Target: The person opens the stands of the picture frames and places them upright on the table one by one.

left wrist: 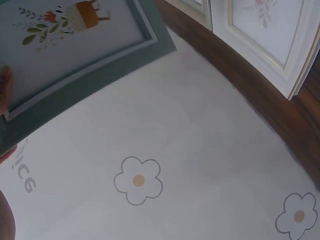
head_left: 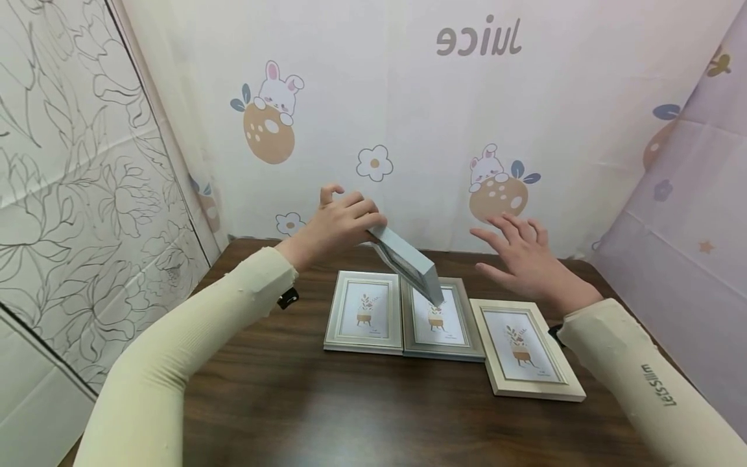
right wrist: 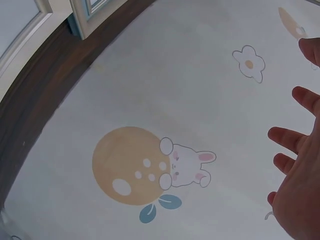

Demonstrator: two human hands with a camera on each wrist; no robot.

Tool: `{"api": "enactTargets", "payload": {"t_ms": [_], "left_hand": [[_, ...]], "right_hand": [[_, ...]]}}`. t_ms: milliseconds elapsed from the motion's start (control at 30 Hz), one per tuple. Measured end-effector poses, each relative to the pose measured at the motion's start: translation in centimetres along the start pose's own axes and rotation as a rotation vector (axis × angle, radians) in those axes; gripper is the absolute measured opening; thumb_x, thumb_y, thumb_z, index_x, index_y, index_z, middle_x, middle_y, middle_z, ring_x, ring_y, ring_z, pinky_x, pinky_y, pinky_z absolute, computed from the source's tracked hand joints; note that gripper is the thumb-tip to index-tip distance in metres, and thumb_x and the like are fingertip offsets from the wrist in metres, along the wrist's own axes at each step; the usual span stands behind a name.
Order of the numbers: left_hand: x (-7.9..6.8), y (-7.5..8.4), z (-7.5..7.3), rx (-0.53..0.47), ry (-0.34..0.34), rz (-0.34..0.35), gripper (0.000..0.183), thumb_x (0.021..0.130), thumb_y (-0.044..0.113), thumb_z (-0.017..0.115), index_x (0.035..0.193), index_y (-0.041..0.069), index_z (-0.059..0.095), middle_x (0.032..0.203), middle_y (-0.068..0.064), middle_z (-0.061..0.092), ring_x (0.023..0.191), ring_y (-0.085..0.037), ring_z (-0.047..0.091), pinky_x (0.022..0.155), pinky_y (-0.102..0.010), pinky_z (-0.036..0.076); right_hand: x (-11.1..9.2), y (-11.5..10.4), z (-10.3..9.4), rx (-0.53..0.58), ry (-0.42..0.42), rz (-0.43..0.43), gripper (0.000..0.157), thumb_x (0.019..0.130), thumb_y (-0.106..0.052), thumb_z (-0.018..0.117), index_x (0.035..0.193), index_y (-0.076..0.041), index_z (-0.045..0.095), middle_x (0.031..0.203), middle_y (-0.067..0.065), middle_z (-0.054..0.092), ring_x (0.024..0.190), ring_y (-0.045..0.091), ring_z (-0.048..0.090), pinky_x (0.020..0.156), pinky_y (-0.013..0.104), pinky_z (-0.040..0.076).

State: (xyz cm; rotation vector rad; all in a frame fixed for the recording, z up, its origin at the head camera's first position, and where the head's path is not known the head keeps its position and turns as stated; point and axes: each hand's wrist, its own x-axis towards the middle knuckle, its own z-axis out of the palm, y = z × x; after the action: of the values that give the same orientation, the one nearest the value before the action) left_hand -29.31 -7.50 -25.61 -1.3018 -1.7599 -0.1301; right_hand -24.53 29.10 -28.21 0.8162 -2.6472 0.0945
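Observation:
My left hand (head_left: 344, 220) grips a blue-green picture frame (head_left: 403, 246) by one end, thumb and fingers around its edge. Held in the air, the frame slants down to the right and overlaps the middle frame in the head view. Its plant print shows in the left wrist view, where part of the blue-green frame (left wrist: 115, 80) fills the upper left. My right hand (head_left: 522, 266) is raised with fingers spread, holding nothing, above and beyond the cream picture frame (head_left: 539, 390). In the right wrist view the right hand (right wrist: 300, 195) appears at the right edge.
On the brown table (head_left: 327, 408) lie a white picture frame (head_left: 334, 314) at left and a greyish-beige one (head_left: 474, 324) beside it, edges meeting. The cream frame sits at an angle to their right. A printed curtain (head_left: 420, 117) hangs behind; a floral panel (head_left: 87, 130) stands left.

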Motion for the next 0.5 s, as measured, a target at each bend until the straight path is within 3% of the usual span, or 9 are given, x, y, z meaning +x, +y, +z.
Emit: {"api": "enactTargets", "payload": {"t_ms": [233,500], "left_hand": [[-0.4,0.5,0.6,0.027,0.087,0.082,0.031,0.076,0.004,0.081,0.1,0.017,0.065,0.095,0.003,0.068,0.087,-0.019,0.058,0.087,-0.052,0.028],[-1.8,1.0,1.5,0.01,0.122,0.116,0.037,0.074,0.006,0.086,0.101,0.012,0.063,0.096,0.002,0.068,0.087,-0.018,0.06,0.086,-0.049,0.029]], "right_hand": [[-0.1,0.2,0.2,-0.004,0.023,-0.037,0.06,0.091,-0.031,0.067,0.145,-0.014,0.046,0.15,0.021,0.031,0.139,0.044,0.019,0.102,0.066,0.008],[-0.3,0.7,0.8,0.002,0.066,-0.127,0.059,0.091,-0.028,0.068,0.143,-0.014,0.045,0.148,0.023,0.034,0.136,0.044,0.023,0.099,0.066,0.011]]}}
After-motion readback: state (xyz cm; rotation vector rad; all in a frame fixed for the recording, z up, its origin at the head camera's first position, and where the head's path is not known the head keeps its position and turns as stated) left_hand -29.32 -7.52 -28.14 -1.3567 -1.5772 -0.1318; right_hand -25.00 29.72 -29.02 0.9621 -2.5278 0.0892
